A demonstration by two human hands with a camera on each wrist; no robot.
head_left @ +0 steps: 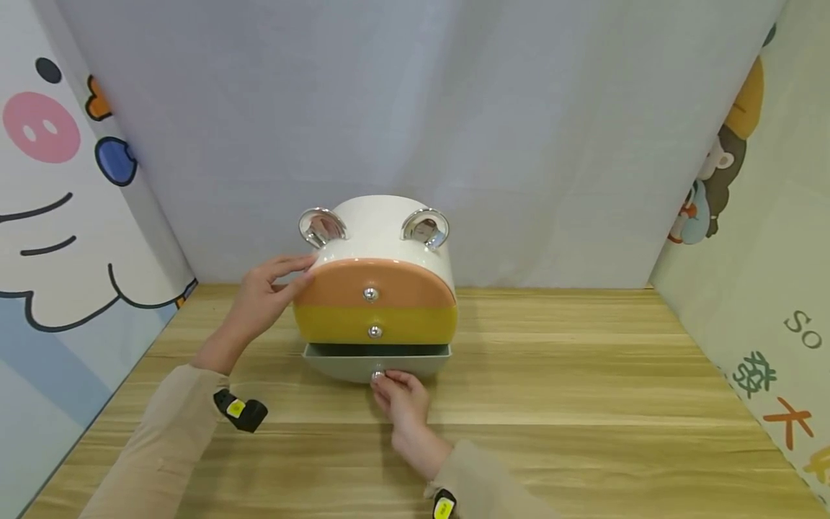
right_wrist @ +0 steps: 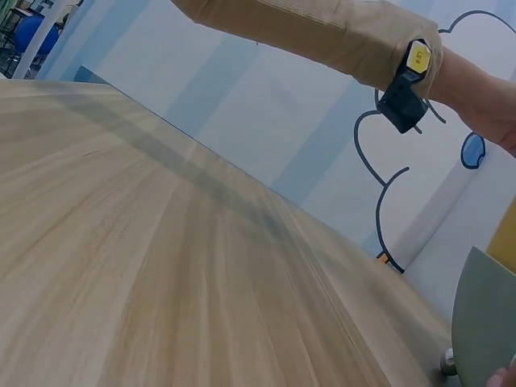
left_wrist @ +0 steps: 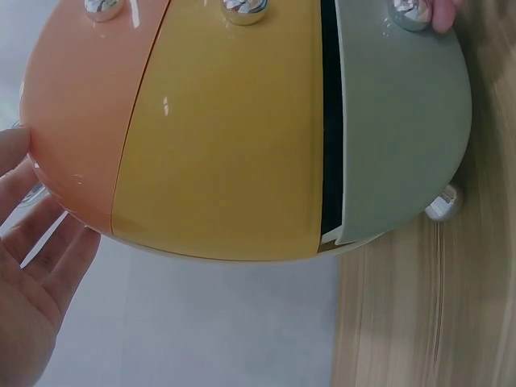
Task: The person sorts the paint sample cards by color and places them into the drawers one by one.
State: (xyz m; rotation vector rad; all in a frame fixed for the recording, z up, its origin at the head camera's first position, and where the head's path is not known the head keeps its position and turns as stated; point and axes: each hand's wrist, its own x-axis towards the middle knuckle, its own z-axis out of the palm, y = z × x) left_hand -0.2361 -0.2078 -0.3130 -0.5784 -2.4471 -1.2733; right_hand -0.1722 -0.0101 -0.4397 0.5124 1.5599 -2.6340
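A small drawer box with a white rounded body and two shiny ear shapes stands on the table. Its top drawer is orange and the middle drawer yellow; both sit closed. The grey-green bottom drawer is pulled partly out, leaving a dark gap above its front. My right hand pinches that drawer's silver knob between thumb and fingers. On the box's upper left side rests my left hand, thumb at the orange front's edge and extended fingers along the side.
The wood-grain table extends on both sides of the box. Behind it hangs a pale grey curtain. Printed panels stand at the left and the right. Small silver feet hold the box up.
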